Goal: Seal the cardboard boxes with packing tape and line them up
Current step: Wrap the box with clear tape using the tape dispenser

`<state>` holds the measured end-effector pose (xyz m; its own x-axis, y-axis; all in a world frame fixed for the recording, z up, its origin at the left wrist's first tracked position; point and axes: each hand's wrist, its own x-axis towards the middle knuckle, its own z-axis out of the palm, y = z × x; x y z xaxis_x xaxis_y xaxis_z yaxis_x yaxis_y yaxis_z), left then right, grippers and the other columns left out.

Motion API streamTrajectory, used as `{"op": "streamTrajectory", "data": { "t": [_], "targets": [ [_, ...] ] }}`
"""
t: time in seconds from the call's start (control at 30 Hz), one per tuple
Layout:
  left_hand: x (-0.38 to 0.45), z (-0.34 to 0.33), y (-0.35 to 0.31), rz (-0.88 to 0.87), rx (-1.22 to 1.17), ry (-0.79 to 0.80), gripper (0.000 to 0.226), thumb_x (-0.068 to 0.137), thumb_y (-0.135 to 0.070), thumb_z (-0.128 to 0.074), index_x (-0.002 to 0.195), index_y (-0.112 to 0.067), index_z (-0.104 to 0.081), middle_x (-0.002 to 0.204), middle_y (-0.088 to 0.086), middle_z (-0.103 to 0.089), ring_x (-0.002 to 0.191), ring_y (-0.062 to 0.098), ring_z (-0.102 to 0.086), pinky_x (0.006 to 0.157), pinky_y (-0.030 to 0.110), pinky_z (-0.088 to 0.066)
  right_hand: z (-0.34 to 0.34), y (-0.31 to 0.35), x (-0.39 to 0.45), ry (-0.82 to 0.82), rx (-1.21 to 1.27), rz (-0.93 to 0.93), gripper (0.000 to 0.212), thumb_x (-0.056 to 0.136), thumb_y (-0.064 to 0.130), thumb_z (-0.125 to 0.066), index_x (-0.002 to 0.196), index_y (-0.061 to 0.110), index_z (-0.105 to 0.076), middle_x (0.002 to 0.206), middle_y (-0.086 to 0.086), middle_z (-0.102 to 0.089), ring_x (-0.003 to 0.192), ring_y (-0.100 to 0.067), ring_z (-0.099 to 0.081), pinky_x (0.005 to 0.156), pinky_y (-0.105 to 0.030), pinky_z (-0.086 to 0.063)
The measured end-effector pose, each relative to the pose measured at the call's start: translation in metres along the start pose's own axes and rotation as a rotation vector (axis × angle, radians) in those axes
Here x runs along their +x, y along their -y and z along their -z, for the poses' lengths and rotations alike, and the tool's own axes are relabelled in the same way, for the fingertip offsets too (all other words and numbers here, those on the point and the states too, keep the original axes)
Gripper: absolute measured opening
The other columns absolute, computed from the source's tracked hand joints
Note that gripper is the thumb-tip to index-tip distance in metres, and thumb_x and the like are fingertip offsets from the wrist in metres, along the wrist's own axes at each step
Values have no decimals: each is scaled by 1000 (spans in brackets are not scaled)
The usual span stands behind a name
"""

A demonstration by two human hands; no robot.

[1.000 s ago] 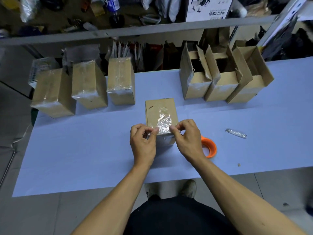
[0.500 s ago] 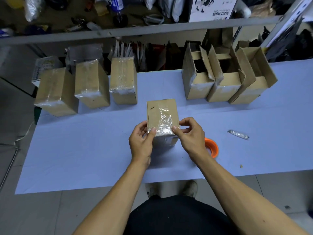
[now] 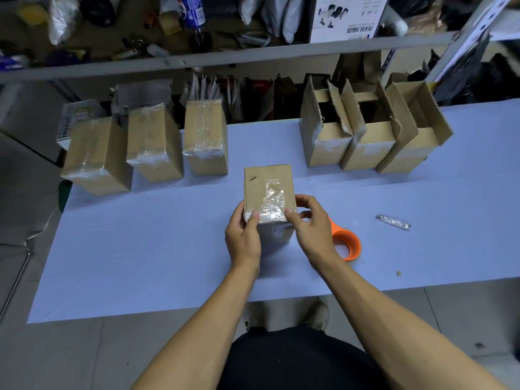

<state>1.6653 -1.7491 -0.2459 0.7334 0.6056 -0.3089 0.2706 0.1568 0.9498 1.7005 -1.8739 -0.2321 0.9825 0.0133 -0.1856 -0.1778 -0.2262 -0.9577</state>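
Two hands, the left hand [image 3: 243, 238] and right hand [image 3: 309, 229], grip the taped box [image 3: 267, 198] from either side, thumbs pressing its clear tape [image 3: 270, 205], beside the orange tape roll [image 3: 346, 243].

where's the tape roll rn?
Head view: the orange tape roll lies on the table, right of centre, just behind the right hand, which with the left hand holds the box.

A small brown cardboard box [image 3: 267, 192] stands upright just left of the orange tape roll [image 3: 345, 242], clear tape wrinkled over its closed top; three taped boxes [image 3: 152, 144] stand far left, three open-flapped boxes [image 3: 365, 136] behind.
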Motion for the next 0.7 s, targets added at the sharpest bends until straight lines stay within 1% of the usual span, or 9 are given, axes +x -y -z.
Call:
{"op": "streamTrajectory", "data": {
  "t": [0.1, 0.17, 0.23, 0.3, 0.37, 0.47, 0.57, 0.63, 0.7],
  "targets": [
    [-2, 3, -3, -48, 125, 57, 31, 101, -28, -49, 132, -32, -54, 122, -13, -61, 109, 7, -58, 86, 21, -47, -5, -1, -6, 138, 30, -24, 58, 80, 23, -69, 135, 28, -50, 133, 9, -56, 121, -7, -51, 99, -26, -45],
    [4, 8, -7, -56, 155, 74, 36, 98, -39, -49, 131, -29, -58, 121, -10, -65, 109, 10, -60, 90, 26, -49, -4, 0, -5, 212, 18, -7, 72, 73, 18, -69, 140, 34, -45, 137, 7, -54, 121, -4, -52, 100, -31, -49],
    [13, 15, -15, -43, 167, 71, 48, 88, -57, -48, 124, -29, -63, 118, -7, -68, 108, 13, -63, 93, 33, -52, 1, 6, -1, 194, -17, -7, 67, 81, 13, -72, 140, 34, -47, 134, 5, -56, 114, -3, -56, 95, -32, -52],
    [22, 23, -22, 13, 174, 116, 50, 82, -67, -49, 115, -33, -66, 113, -8, -69, 106, 16, -64, 92, 39, -53, 5, 14, 3, 114, -27, -9, 56, 88, 21, -73, 139, 26, -52, 123, 6, -63, 104, -2, -61, 88, -25, -53],
    [24, 29, -22, 62, 219, 203, 45, 80, -63, -57, 114, -34, -63, 108, -7, -67, 102, 20, -65, 87, 41, -54, 4, 16, 4, 7, -102, -21, 35, 89, 33, -71, 122, 24, -65, 107, 11, -68, 90, 3, -62, 75, -12, -48],
    [18, 33, 3, 84, 407, 298, 65, 72, -54, -72, 129, -37, -47, 120, 2, -57, 105, 17, -61, 92, 42, -55, -1, -1, -4, 14, -284, -79, 22, 93, 40, -64, 107, 24, -69, 98, 12, -69, 81, 2, -61, 65, -4, -38],
    [10, 37, 28, 143, 369, 353, 82, 66, -56, -75, 138, -41, -39, 140, 0, -41, 119, 16, -54, 100, 42, -51, -5, -21, -15, 161, -282, -111, 22, 99, 30, -56, 117, 23, -66, 105, 11, -68, 78, 9, -57, 65, -1, -39],
    [10, 38, 35, 167, 237, 356, 80, 66, -51, -79, 136, -43, -41, 142, -4, -47, 119, 16, -57, 98, 44, -53, -4, -22, -16, 220, -275, -131, 24, 101, 29, -51, 122, 27, -62, 107, 14, -65, 82, 7, -58, 68, -4, -39],
    [12, 39, 34, 153, 190, 351, 76, 71, -42, -80, 136, -41, -41, 137, -7, -52, 117, 14, -59, 97, 42, -54, -2, -20, -12, 276, -233, -165, 27, 99, 24, -51, 124, 30, -60, 116, 14, -65, 92, 2, -61, 81, -16, -47]
  ]
}}
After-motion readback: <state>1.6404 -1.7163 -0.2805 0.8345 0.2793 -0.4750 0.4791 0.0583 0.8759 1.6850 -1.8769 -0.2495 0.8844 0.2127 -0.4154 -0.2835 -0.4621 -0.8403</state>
